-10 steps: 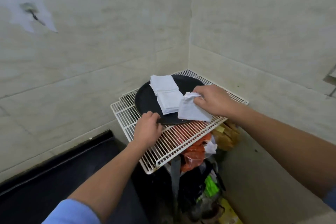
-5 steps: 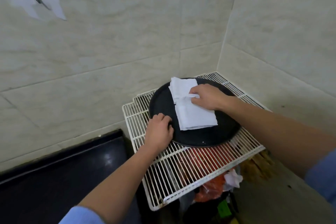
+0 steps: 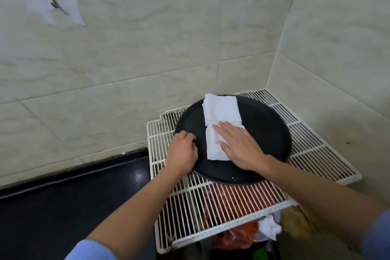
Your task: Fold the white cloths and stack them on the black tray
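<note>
Head view: white cloth (image 3: pixel 214 146) I carried 1 s ago now lies on black tray (image 3: pixel 266 133). My right hand (image 3: pixel 240 146) presses it with straight fingers; my left hand (image 3: pixel 183 152) grips the tray's rim. This cloth counts as stacked.

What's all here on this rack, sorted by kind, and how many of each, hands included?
White cloth piles: 2, a far pile and a near pile under the right hand; single cloths cannot be counted.
Black tray: 1
White wire rack: 1
Hands: 2, the left hand gripping the tray's rim.
Total: 6
</note>
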